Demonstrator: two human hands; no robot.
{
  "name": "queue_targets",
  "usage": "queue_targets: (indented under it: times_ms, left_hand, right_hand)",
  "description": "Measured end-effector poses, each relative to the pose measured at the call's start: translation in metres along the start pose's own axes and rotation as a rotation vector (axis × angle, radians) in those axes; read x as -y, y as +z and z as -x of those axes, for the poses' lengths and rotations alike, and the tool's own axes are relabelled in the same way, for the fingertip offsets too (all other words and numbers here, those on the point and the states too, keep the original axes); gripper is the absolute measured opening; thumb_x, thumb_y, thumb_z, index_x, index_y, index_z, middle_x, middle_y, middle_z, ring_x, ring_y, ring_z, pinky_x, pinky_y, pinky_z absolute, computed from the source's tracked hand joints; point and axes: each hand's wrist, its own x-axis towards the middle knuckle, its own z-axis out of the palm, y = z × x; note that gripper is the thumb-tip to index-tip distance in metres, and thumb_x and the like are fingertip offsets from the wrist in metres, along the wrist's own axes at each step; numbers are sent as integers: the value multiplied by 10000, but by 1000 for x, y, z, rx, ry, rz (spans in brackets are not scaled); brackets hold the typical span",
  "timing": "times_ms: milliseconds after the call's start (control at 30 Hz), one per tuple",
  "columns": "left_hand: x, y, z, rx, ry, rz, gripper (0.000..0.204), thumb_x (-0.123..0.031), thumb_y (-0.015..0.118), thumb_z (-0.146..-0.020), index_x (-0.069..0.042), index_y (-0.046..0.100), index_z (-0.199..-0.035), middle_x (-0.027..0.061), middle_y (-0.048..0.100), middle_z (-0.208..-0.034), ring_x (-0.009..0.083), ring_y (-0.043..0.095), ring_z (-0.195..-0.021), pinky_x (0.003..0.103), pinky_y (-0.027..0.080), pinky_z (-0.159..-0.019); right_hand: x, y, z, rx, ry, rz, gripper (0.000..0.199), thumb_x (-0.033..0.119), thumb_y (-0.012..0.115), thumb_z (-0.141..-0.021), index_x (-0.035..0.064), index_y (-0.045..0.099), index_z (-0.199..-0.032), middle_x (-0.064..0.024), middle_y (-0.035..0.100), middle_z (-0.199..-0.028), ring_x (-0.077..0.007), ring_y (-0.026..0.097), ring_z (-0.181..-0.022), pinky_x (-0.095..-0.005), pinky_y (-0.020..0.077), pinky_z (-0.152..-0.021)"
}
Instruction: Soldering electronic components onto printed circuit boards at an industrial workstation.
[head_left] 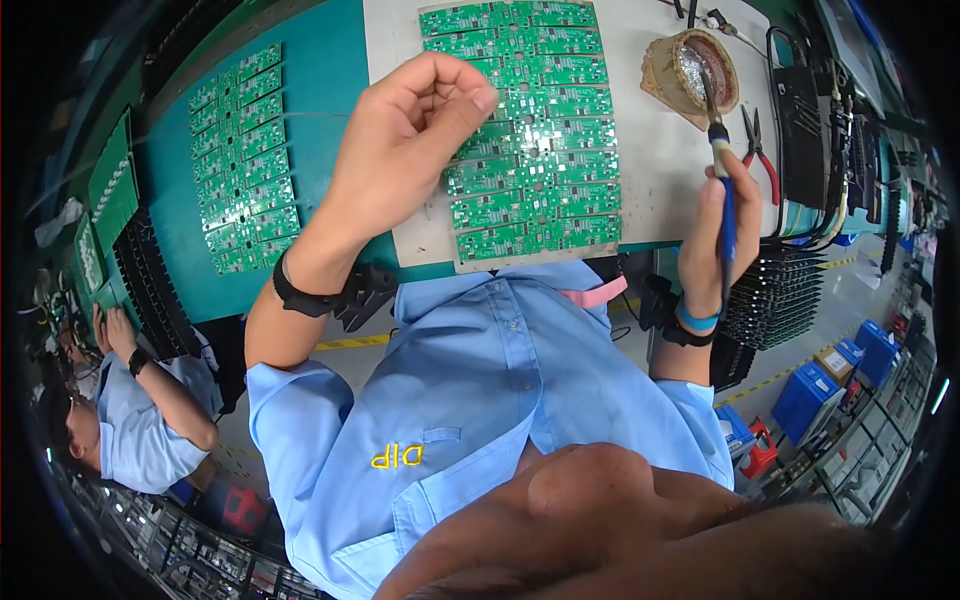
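The left hand [395, 150] is pinched above the green circuit-board panel [540, 190] in front of the person, though what it grips, if anything, is hard to make out; the right hand [712, 235] wraps a blue-handled soldering iron [728, 220]. The panel should be light, stiff but fragile, best taken by its edges; the iron, only by its handle.

Bright, mostly even light covers the upper middle of the frame, leaving white glare on the central circuit-board panel [537, 140] and a silvery glint inside the solder pot [671, 82]. Black vignetting swallows the corners. Fisheye distortion bends the shelving [868, 450] at lower right and stretches the co-worker [150, 425] at lower left. Dark hair [760, 555] along the lower edge looks soft.
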Motion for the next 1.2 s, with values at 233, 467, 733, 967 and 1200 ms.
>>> queue_targets:
  times_ms: [233,467,733,967,1200]
  left_hand:
    - [0,-1,0,45,450,-547,91,-33,739,-875,-40,688,-950,69,662,-878,221,611,-782,335,497,-700]
    - [5,0,-1,126,573,-703,200,-18,743,-817,-48,696,-1009,57,696,-943,246,616,-959,390,493,-810]
    - [13,5,2,180,529,-714,246,-40,750,-809,-64,707,-1050,39,707,-914,241,620,-969,389,468,-830]
    - [13,5,3,190,522,-718,254,-46,758,-805,-64,714,-1054,30,706,-893,226,626,-972,381,465,-816]
    - [13,5,2,187,529,-719,250,-48,761,-800,-66,715,-1045,27,712,-909,223,630,-981,379,465,-813]
  right_hand:
    - [11,-5,12,146,-172,-224,243,71,632,-979,-62,622,-1182,-141,645,-989,-166,610,-850,-290,489,-766]
    - [31,-14,9,412,-199,-168,159,3,702,-890,-35,680,-1043,-116,645,-730,-164,611,-596,-277,468,-551]
    - [35,1,15,401,-161,-216,131,36,678,-895,-71,683,-969,-111,621,-725,-163,531,-602,-270,388,-564]
    - [34,3,13,408,-192,-214,130,37,699,-885,-67,688,-962,-115,624,-723,-168,546,-607,-273,395,-559]
    - [36,2,12,421,-185,-201,127,32,699,-883,-66,688,-963,-111,621,-716,-166,541,-600,-271,393,-556]
